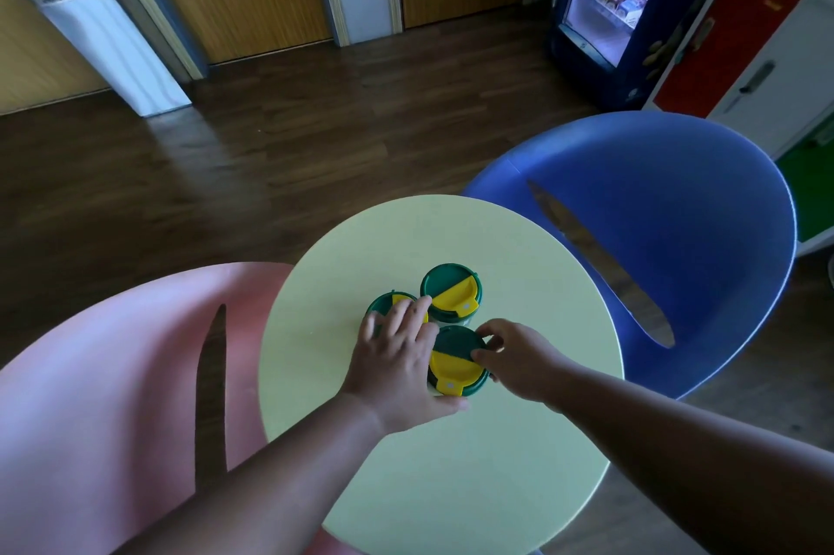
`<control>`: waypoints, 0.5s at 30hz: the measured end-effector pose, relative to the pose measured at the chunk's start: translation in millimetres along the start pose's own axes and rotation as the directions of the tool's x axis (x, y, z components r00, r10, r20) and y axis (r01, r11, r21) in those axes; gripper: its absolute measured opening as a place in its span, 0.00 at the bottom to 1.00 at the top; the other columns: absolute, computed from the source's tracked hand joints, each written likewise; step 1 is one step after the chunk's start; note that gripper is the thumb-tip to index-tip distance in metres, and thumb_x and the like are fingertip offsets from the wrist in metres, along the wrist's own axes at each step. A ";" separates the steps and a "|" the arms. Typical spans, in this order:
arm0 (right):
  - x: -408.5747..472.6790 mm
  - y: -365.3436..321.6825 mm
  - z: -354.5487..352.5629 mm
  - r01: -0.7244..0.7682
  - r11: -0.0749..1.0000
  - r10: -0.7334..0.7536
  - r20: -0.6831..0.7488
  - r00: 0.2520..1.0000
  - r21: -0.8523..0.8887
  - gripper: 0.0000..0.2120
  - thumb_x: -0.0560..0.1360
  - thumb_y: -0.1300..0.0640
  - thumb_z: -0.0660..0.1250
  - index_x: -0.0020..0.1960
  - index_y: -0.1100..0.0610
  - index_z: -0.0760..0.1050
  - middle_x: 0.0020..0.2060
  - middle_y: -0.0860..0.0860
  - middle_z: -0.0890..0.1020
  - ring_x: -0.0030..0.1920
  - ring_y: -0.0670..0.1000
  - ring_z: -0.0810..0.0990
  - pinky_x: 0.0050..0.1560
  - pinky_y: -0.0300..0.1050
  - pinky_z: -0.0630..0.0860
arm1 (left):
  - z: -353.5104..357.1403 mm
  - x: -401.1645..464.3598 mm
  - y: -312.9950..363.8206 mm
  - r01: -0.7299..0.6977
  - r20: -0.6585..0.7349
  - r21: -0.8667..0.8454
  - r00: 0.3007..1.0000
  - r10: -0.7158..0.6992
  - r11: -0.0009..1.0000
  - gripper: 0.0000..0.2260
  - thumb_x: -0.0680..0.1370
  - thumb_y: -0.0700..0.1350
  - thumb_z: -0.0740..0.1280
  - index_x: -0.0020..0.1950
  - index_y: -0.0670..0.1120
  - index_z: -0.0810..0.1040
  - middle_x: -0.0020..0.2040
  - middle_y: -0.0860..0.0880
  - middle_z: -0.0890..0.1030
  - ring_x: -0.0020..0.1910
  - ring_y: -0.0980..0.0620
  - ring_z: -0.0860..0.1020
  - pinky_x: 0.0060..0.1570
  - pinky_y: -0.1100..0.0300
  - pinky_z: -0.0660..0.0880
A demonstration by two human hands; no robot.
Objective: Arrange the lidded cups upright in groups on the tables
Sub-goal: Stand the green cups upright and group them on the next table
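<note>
Cups: 3 are standing grouped on the table (474,487); the right hand (514,362) is pinching the nearest cup (456,362), the left hand (397,358) is resting open; next, releasing gently.

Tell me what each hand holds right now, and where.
Right hand pinches the nearest green-and-yellow lidded plastic cup at its lid rim. Left hand rests open on the left cup.

Colours noted under my hands: surface (474,238), pale yellow-green. Three cup lids (451,293), dark green with bright yellow flip tabs. Chair at my left (113,374), plain pink; chair at my right (654,202), plain blue. Floor (271,148), dark brown wood grain. Cooler (604,13), dark blue casing.
</note>
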State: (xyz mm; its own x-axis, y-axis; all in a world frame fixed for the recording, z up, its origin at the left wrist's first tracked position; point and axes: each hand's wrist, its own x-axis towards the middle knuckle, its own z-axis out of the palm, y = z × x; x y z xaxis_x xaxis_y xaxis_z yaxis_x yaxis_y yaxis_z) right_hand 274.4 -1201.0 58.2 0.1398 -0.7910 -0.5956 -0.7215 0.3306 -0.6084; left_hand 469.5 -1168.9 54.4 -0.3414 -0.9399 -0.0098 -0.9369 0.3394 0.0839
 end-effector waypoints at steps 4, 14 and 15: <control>-3.5 -1.1 -0.4 0.006 1.000 -0.008 -0.093 0.996 -0.028 0.20 0.78 0.48 0.66 0.67 0.51 0.71 0.58 0.48 0.78 0.50 0.50 0.77 0.44 0.42 0.75 | -1.8 1.0 -9.1 0.008 -0.127 -0.169 0.991 -0.030 0.986 0.35 0.66 0.75 0.63 0.60 0.51 0.77 0.69 0.49 0.73 0.64 0.47 0.71 0.57 0.48 0.71; -18.3 -20.6 21.3 -0.005 0.986 -0.008 -0.075 0.997 -0.169 0.40 0.62 0.36 0.76 0.65 0.52 0.66 0.58 0.49 0.71 0.55 0.50 0.74 0.49 0.44 0.75 | -1.1 34.1 -68.5 0.002 0.240 -0.348 0.967 0.087 0.937 0.40 0.70 0.55 0.71 0.79 0.54 0.57 0.77 0.55 0.62 0.76 0.52 0.59 0.73 0.54 0.62; -17.0 -21.5 21.9 -0.003 0.983 -0.011 -0.075 0.997 -0.181 0.38 0.62 0.37 0.76 0.64 0.52 0.67 0.56 0.49 0.72 0.54 0.50 0.74 0.48 0.44 0.75 | -0.8 35.7 -69.7 0.024 0.258 -0.353 0.963 0.073 0.935 0.40 0.70 0.57 0.72 0.78 0.56 0.57 0.76 0.56 0.63 0.74 0.52 0.60 0.71 0.54 0.65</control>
State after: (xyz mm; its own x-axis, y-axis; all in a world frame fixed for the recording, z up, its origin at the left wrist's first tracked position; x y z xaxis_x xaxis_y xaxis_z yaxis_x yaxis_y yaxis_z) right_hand 302.3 -1183.4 69.9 0.0965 -0.8311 -0.5477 -0.8329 0.2338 -0.5016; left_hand 522.6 -1226.2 49.0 -0.4164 -0.8710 -0.2607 -0.8579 0.2814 0.4300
